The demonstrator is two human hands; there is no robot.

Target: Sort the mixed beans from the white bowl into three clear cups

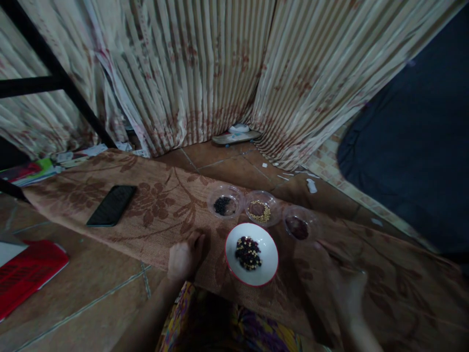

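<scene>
A white bowl with a red rim (270, 254) stands on the cloth in front of me, holding a mix of dark and pale yellow beans (248, 253). Behind it are three clear plastic cups: one with small black beans (222, 206), one with yellow beans (261, 213), one with dark reddish beans (297, 228). Left of the bowl, my left hand (185, 256) rests on the cloth with its fingers curled in and nothing visible in them. My right hand (344, 288) hovers right of the bowl, near the reddish-bean cup; motion blur and dimness hide its fingers.
A dark phone (112, 205) lies on the patterned brown cloth (157, 230) at left. Beyond the cloth's far edge, a skateboard (234, 138) and paper scraps (311, 186) are on the tiled floor, near striped curtains (205, 63). A red bag (32, 274) lies at lower left.
</scene>
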